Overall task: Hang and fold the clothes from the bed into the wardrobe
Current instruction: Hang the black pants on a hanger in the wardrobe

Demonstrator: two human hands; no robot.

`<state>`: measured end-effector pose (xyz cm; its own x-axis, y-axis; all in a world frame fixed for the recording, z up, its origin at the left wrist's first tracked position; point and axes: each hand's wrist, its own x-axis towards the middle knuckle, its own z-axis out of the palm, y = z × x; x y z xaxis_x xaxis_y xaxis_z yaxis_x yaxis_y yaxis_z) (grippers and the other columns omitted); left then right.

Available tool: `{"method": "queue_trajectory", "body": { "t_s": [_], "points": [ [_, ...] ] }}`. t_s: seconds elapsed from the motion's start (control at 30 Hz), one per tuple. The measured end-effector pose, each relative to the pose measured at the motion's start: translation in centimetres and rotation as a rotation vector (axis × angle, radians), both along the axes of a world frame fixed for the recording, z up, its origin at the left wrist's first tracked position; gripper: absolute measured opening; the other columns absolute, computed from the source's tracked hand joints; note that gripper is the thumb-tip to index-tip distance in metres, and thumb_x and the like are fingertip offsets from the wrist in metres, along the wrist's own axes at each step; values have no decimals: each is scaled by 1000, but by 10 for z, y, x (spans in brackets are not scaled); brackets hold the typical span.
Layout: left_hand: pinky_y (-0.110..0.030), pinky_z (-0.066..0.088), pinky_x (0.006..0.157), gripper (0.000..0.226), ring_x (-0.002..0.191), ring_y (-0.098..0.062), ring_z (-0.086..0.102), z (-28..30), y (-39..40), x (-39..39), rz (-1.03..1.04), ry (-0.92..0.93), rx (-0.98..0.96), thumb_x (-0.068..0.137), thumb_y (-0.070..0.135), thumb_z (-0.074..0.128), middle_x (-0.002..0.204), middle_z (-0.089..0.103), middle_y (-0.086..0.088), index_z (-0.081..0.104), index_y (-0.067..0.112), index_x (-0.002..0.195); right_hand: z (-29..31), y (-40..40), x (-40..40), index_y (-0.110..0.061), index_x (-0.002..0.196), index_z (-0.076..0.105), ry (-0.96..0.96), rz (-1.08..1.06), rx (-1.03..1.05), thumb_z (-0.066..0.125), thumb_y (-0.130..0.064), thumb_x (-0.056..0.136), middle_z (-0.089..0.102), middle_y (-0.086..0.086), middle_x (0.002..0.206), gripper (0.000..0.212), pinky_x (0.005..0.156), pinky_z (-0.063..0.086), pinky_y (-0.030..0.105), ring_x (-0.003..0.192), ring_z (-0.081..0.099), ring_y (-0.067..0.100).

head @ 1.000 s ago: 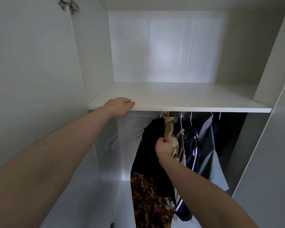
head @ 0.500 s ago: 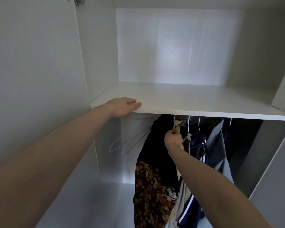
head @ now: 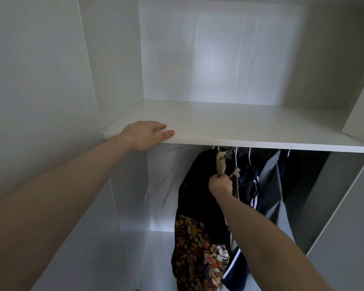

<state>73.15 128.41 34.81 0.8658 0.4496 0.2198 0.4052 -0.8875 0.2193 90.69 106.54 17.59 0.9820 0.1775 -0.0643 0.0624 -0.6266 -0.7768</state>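
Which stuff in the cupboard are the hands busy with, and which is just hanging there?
Busy with:
right hand pinching the beige garment
left hand resting on the shelf

Just there:
black garment
patterned cloth
navy striped garment
grey garment
empty hangers

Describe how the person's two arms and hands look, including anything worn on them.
Both forearms are bare as far as the head view shows, with no sleeves or cuffs in sight. The left hand and the right hand wear no gloves, and no watch, bracelet or band shows at either wrist. No rings are visible on the left fingers; the right hand's are mostly hidden. No markings can be seen.
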Motion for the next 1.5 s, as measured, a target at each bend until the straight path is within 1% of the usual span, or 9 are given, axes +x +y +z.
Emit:
{"method": "queue_trajectory", "body": {
  "t_s": [0.13, 0.43, 0.5, 0.6, 0.73, 1.07, 1.33, 1.4, 1.5],
  "points": [
    [-44, 31, 120, 103, 148, -18, 37, 1, -1, 0, -13, -2, 5, 67, 103, 18, 159, 41, 17, 46, 45, 148, -8, -14, 0, -7, 142, 53, 19, 20, -25, 45, -29, 106, 61, 21, 133, 43, 97, 53, 44, 120, 61, 43],
    [-45, 27, 121, 107, 151, -21, 30, 8, -4, -3, -43, 58, 15, 69, 101, 17, 164, 33, 14, 38, 40, 154, -3, -38, 5, -10, 136, 57, -1, 73, -258, 48, -33, 107, 65, 17, 122, 38, 93, 56, 47, 109, 65, 39],
    [-44, 26, 122, 111, 151, -22, 29, 9, -4, -3, -46, 70, 16, 67, 102, 14, 165, 31, 13, 36, 40, 156, -4, -37, 2, -10, 140, 52, -8, 48, -220, 52, -30, 104, 61, 17, 130, 41, 98, 53, 49, 117, 61, 39],
    [-44, 24, 122, 110, 151, -22, 29, 9, -5, -3, -35, 76, 26, 67, 103, 13, 166, 30, 14, 35, 41, 156, -4, -31, -10, -9, 145, 44, -227, 52, -157, 55, -21, 98, 46, 14, 149, 50, 109, 41, 52, 137, 44, 37],
    [-43, 23, 122, 102, 151, -22, 30, 7, -6, -2, -34, 74, 29, 74, 99, 19, 166, 30, 13, 36, 41, 156, 2, -6, -34, -9, 123, 62, -465, 244, -17, 62, -11, 93, 61, 11, 125, 29, 96, 47, 39, 116, 57, 31],
    [-42, 19, 125, 109, 152, -16, 27, 7, 0, 4, -18, 68, -32, 66, 104, 22, 165, 29, 16, 37, 42, 155, -16, 57, -29, -7, 154, 38, 21, 443, -233, 55, -26, 105, 50, 16, 148, 55, 101, 52, 37, 130, 55, 32],
    [-40, 19, 125, 112, 151, -13, 29, 8, 0, 5, 12, 35, -51, 61, 106, 23, 164, 32, 18, 40, 43, 153, -30, 70, -12, -3, 113, 64, 99, 504, -272, 40, -19, 111, 65, 21, 121, 29, 95, 55, 38, 109, 65, 32],
    [-38, 19, 125, 112, 150, -12, 29, 7, -1, 4, 10, 24, -54, 62, 106, 23, 163, 33, 18, 40, 42, 153, -32, 73, -12, -11, 82, 56, 83, 461, -129, 39, -18, 111, 63, 17, 95, 34, 77, 54, 33, 86, 63, 28],
    [-38, 20, 124, 109, 149, -10, 30, 6, -2, 4, 22, 5, -65, 63, 106, 26, 162, 34, 21, 41, 44, 152, -34, 73, -13, -15, 68, 39, 69, 412, 54, 41, -11, 110, 50, 7, 74, 42, 62, 40, 28, 67, 51, 20]
  ]
}}
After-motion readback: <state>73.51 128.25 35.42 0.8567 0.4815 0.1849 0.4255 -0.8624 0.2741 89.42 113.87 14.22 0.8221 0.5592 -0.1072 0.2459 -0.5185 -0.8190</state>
